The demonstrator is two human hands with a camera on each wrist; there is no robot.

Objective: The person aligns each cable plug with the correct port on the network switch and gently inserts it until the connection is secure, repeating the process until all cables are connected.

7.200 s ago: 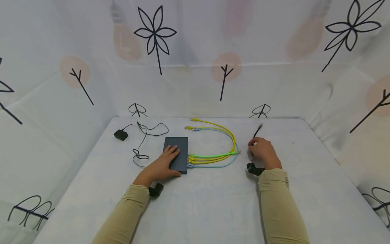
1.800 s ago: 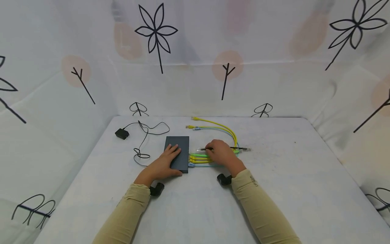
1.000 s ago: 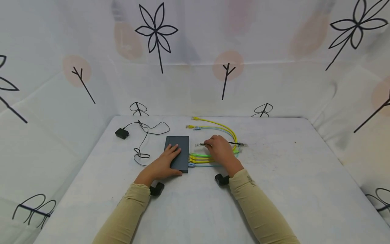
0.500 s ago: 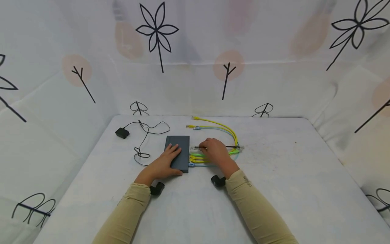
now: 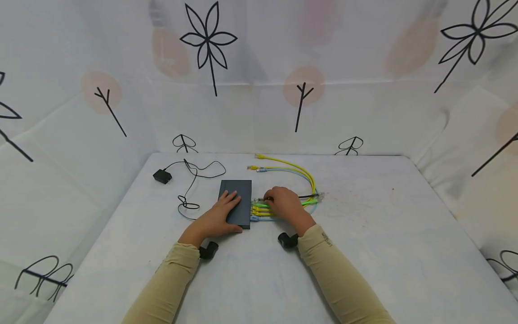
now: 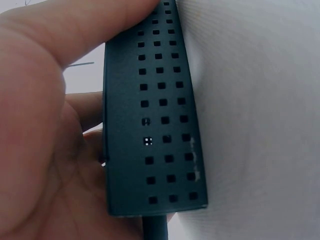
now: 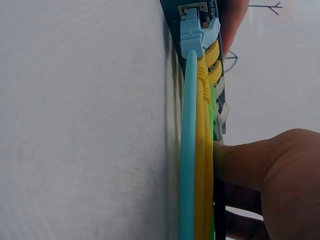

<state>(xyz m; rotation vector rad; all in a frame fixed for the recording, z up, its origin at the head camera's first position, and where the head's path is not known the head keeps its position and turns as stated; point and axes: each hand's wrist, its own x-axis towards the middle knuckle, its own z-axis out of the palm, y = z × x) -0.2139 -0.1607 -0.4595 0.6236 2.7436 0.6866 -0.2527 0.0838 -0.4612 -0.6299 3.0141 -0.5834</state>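
Observation:
A dark network switch (image 5: 243, 209) lies flat on the white table. Spread fingers of my left hand (image 5: 216, 219) rest on its top, the thumb against its near, vented side (image 6: 160, 102). My right hand (image 5: 286, 208) pinches a short black Ethernet cable (image 5: 306, 196) near its left clear plug, which is at the switch's right side, beyond the green cable (image 5: 309, 203). Whether that plug is inside a port cannot be told. Light-blue (image 7: 187, 150) and yellow cables (image 7: 200, 135) are plugged in along the same side, beside the right thumb.
Left of the switch, a black power adapter (image 5: 162, 176) lies with its tangled thin cord (image 5: 194, 177). Free ends of the yellow cables (image 5: 260, 156) and a light-blue plug (image 5: 262, 170) curve to the table's back. A patterned white cloth wall (image 5: 251, 112) stands behind.
My right hand took the black cable from the table's right side leftward to the switch. Lately it has moved slightly left and nearer. The left hand stays on the switch.

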